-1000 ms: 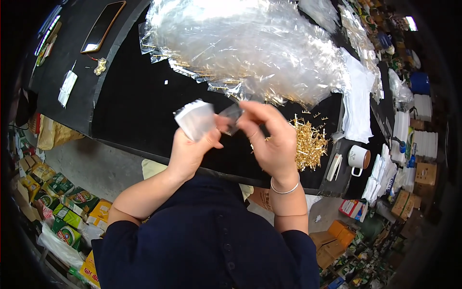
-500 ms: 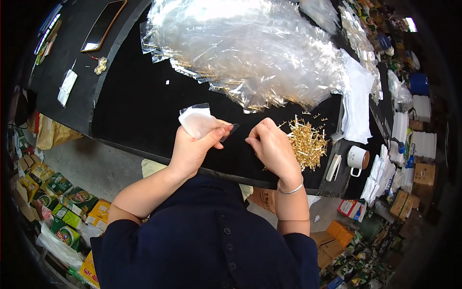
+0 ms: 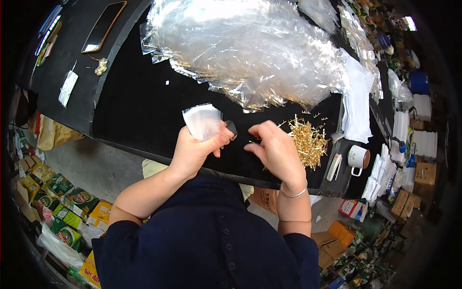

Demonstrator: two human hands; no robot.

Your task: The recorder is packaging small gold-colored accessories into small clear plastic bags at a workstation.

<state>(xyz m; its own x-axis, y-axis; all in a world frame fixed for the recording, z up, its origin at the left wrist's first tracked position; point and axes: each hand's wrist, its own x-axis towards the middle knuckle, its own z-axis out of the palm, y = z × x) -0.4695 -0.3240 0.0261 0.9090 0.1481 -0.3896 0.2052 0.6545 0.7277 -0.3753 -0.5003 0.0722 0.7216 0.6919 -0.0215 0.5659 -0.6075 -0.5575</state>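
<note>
Bags (image 3: pixel 202 120) sit pinched in left hand (image 3: pixel 191 150); right hand (image 3: pixel 277 151), thumb and forefinger parted, hovers beside gold pieces (image 3: pixel 310 143)

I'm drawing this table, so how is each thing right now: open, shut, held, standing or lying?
Left hand: closed, gripping
Small clear bags: held, fanned out
Right hand: partly open; can't tell if it holds anything
Gold pieces: loose, heaped
Big pile of clear bags: lying, overlapping
Phone: lying flat, screen dark
Mug: standing; can't tell whether lidded
</note>
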